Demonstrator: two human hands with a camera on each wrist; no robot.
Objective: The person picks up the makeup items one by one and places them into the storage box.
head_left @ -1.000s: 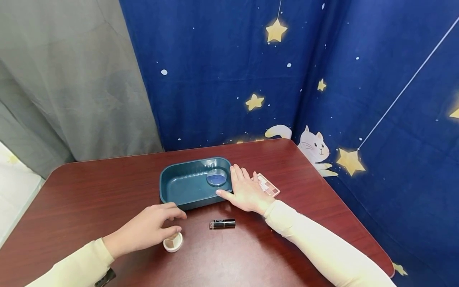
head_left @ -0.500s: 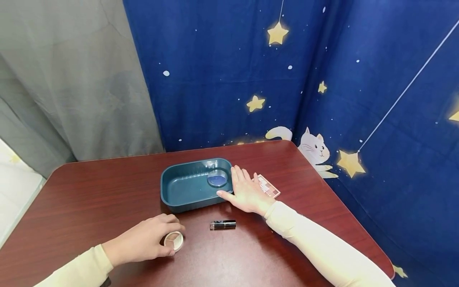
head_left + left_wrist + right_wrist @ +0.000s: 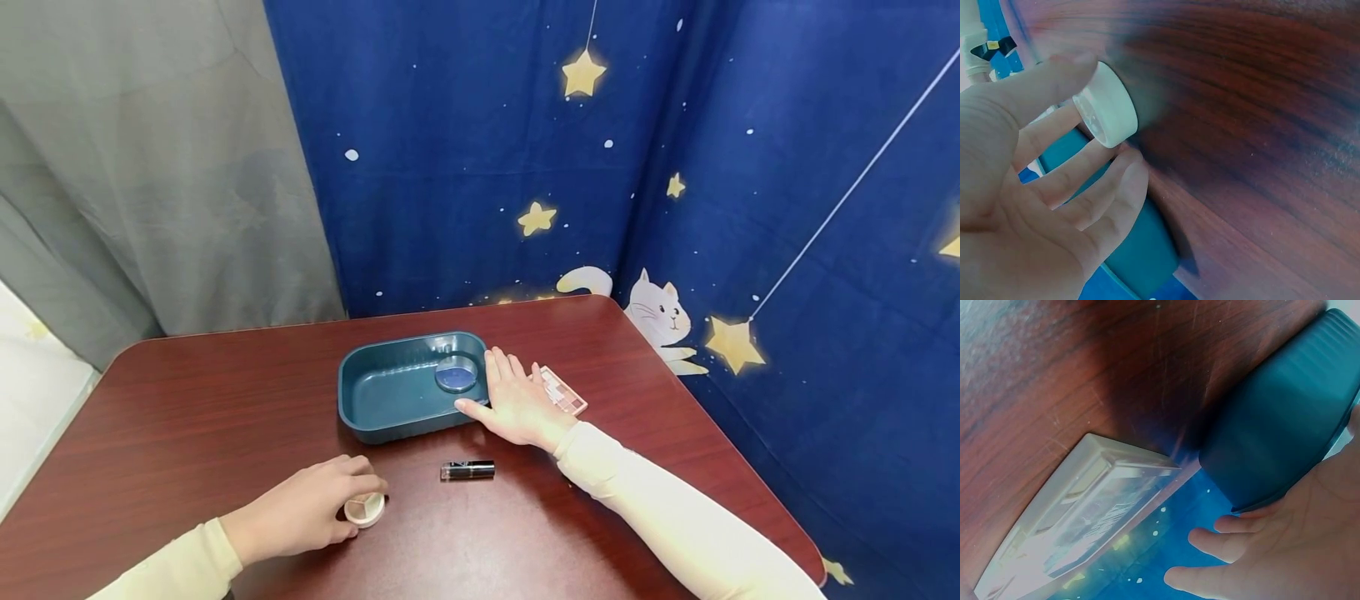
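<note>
Blue starry cloth, the curtain (image 3: 465,167), backs the dark red table (image 3: 225,400) on my feed. At near left I have the left hand (image 3: 315,506) pinching the white round compact (image 3: 365,512). Farther right, the right hand (image 3: 520,407) rests, fingers extended, on the teal tray's (image 3: 390,396) right rim. A round container (image 3: 456,373) sits inside; the black tube (image 3: 468,471) lies nearer, the palette (image 3: 567,395) farther right.

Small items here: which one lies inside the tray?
The round blue case, alone in the teal tray; the white three-section compact, black tube and eyeshadow palette are all outside it.
</note>
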